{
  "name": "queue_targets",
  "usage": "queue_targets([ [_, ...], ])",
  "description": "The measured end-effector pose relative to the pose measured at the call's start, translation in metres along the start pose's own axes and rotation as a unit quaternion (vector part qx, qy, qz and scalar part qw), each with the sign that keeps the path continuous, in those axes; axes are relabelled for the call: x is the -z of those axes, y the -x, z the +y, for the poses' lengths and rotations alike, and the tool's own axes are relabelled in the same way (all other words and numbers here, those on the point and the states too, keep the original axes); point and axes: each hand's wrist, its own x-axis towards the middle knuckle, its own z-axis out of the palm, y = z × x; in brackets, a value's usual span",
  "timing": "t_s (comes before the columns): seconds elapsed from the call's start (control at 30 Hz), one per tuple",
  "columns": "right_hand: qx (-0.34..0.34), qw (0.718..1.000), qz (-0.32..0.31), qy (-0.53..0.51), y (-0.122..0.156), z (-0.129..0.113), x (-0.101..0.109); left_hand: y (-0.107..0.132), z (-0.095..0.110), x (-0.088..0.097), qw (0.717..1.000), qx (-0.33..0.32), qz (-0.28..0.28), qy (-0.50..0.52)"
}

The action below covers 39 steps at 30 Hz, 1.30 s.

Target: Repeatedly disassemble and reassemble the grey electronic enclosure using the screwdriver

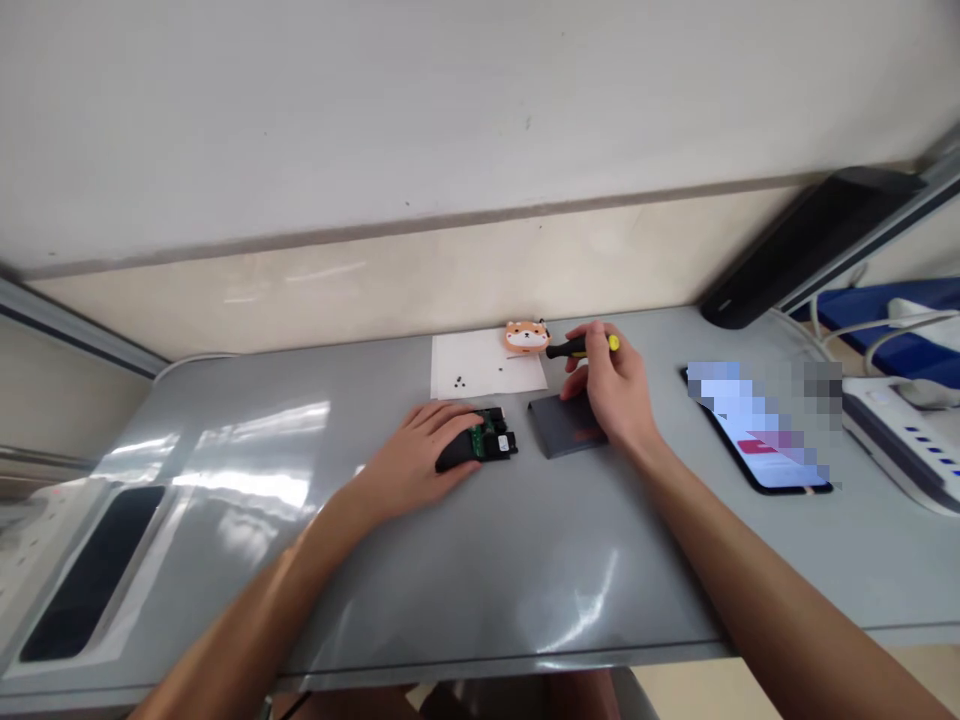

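Observation:
My left hand (416, 455) rests over a small black device with an exposed green circuit board (491, 440), fingers across its far side and thumb along the near side. The device lies on the grey table, its left part hidden under my fingers. In my right hand (615, 385) is a screwdriver (574, 348) with a black handle and yellow end, its tip side pointing left. Under that hand lies a flat dark grey cover (566, 428), partly hidden. Several tiny dark screws (460, 382) lie on a white sheet of paper (472, 355) behind the device.
An orange-and-white animal-face case (526, 337) sits at the paper's back edge. To the right are a lit phone (757, 430), a power strip (900, 440) and a black speaker-like bar (802, 250). A dark phone-like slab (94, 570) lies at the left. A wall (360, 270) closes the back.

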Motion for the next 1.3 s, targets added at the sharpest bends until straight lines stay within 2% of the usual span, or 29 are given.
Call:
queue_targets([
  [0.17, 0.023, 0.999, -0.001, 0.025, 0.002, 0.003, -0.002, 0.001, 0.001, -0.009, 0.999, 0.032, 0.015, 0.015],
  [0.4, 0.029, 0.999, -0.011, 0.016, 0.002, 0.003, -0.002, 0.001, 0.0, -0.007, 0.998, 0.047, 0.007, 0.049],
  [0.47, 0.03, 0.999, -0.011, 0.014, 0.001, 0.003, -0.002, 0.002, 0.001, -0.006, 0.996, 0.064, 0.03, 0.049],
  [0.63, 0.019, 1.0, -0.006, -0.003, 0.0, -0.002, -0.001, 0.001, -0.006, -0.002, 0.981, 0.131, 0.132, 0.054],
  [0.73, 0.02, 0.999, -0.005, -0.027, 0.004, -0.006, 0.0, -0.001, -0.011, -0.002, 0.974, 0.15, 0.161, 0.054],
  [0.87, -0.003, 0.996, -0.041, -0.078, 0.013, -0.007, -0.002, -0.001, -0.01, -0.005, 0.974, 0.157, 0.158, 0.047],
  [1.0, 0.027, 0.987, -0.087, -0.133, 0.018, -0.002, -0.008, -0.001, -0.005, -0.008, 0.973, 0.163, 0.161, 0.037],
  [1.3, 0.018, 0.981, -0.147, -0.129, 0.023, 0.0, -0.013, -0.002, -0.011, -0.013, 0.974, 0.119, 0.193, 0.021],
])
